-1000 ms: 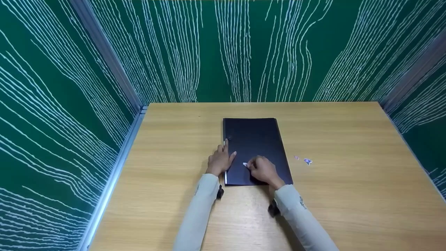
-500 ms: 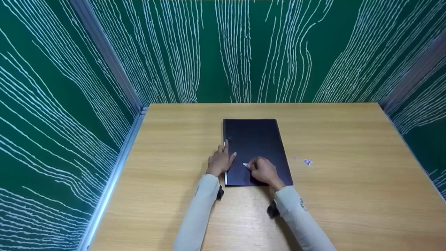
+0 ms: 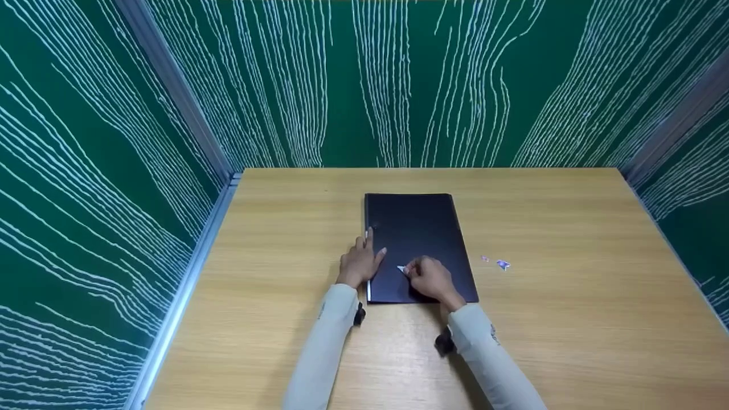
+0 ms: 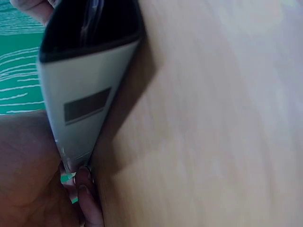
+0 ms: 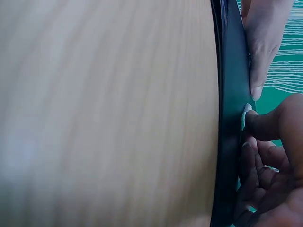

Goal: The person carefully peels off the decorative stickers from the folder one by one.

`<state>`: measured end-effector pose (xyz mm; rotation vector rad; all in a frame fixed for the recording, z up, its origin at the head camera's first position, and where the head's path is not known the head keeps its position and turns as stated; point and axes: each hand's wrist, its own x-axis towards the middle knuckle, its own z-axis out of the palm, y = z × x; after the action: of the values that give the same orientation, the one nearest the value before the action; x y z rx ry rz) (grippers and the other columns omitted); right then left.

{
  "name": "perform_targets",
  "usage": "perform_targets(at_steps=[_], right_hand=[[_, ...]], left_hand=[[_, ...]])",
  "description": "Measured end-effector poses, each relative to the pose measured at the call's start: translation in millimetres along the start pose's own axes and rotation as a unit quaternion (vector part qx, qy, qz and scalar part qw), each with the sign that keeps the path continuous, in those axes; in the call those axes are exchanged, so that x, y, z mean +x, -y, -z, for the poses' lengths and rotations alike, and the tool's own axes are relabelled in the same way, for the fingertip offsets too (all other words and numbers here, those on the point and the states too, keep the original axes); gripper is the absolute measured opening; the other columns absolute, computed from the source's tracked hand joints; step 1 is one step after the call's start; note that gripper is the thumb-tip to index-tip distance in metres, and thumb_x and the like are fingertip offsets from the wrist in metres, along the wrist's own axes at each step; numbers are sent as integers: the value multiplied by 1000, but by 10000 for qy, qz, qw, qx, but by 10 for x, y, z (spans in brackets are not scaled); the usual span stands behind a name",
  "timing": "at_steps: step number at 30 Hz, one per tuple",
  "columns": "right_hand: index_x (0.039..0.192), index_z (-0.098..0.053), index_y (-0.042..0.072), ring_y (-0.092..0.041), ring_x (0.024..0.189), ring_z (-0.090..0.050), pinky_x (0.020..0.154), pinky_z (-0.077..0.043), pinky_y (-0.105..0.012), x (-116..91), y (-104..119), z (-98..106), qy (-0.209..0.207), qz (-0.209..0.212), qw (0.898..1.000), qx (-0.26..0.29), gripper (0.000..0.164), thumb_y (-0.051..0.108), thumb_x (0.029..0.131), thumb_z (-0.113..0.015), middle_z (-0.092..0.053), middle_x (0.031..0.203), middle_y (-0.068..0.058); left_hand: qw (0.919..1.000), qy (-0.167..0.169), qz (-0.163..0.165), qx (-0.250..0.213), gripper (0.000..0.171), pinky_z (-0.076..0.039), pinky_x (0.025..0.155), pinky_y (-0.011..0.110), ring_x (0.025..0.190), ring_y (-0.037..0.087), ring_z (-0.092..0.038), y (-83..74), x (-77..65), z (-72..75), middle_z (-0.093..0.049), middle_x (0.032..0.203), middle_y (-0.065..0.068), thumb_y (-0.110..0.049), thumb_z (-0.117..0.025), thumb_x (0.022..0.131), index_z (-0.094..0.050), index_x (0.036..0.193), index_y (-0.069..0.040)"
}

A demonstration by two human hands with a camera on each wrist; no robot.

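A black binder (image 3: 413, 219) lies closed on the table, its pale spine (image 4: 80, 106) along the left side. My left hand (image 3: 357, 262) rests at that spine edge, the index finger stretched forward and the thumb over the cover. In the left wrist view, its fingers touch the spine low down. My right hand (image 3: 431, 278) is on the lower part of the cover and pinches a small white scrap (image 3: 401, 268) between thumb and fingers. The right wrist view shows the scrap (image 5: 247, 109) against the cover; most of it is hidden, so its kind is unclear.
Two small white-and-purple scraps (image 3: 503, 265) lie on the wooden table (image 3: 569, 319) right of the binder. Green walls (image 3: 342, 114) with white line patterns stand at the back and sides, with metal posts (image 3: 171, 85) at the corners.
The right hand shifts very slightly on the cover, still pinching the white scrap. The left hand and the binder stay in place.
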<state>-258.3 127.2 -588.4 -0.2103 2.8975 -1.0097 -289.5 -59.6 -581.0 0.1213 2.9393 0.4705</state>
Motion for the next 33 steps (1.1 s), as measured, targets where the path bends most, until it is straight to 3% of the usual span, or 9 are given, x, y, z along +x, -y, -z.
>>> perform_targets(at_steps=[13,23,33], right_hand=[[80,-71,13,-16,71,-56,74,-47,-37,-2,-3,12,23,-130,9998,131,13,10,86,-60,-71,84,-1],[80,-69,11,-15,67,-53,68,-41,-30,3,-16,30,121,-218,9991,337,10,7,82,-60,-66,78,0],[82,-71,10,-14,65,-50,65,-38,-28,-12,-8,50,163,-301,9984,454,5,12,83,-66,-59,69,4]], left_hand=[[10000,-16,31,12,72,-50,81,45,108,29,-61,0,3,0,-45,145,14,-54,-33,105,-11,161,-16],[9998,24,48,-165,71,-49,87,47,118,31,-59,5,-1,4,-40,152,13,-53,-34,105,-9,162,-18],[9998,177,110,-6,71,-48,89,46,117,30,-58,7,22,-12,-40,150,13,-55,-29,105,-6,162,-19]])
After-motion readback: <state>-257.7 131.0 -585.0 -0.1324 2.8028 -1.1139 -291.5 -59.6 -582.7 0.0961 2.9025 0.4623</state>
